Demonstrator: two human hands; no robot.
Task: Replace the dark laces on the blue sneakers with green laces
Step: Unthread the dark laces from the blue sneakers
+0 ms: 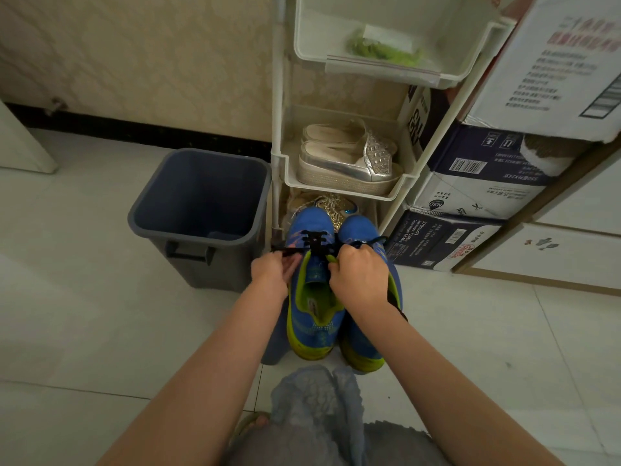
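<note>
Tiled floor (84,331), grey bin (215,267), white rack (277,129), boxes (470,196)

Home entryway: shoe rack (280,156), wallpaper (134,55).

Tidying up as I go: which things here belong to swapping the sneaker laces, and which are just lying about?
In the job: blue sneakers, dark lace, bag of green laces, left hand, right hand.
Lying about: grey bin, silver shoes, cardboard boxes, white rack.
</note>
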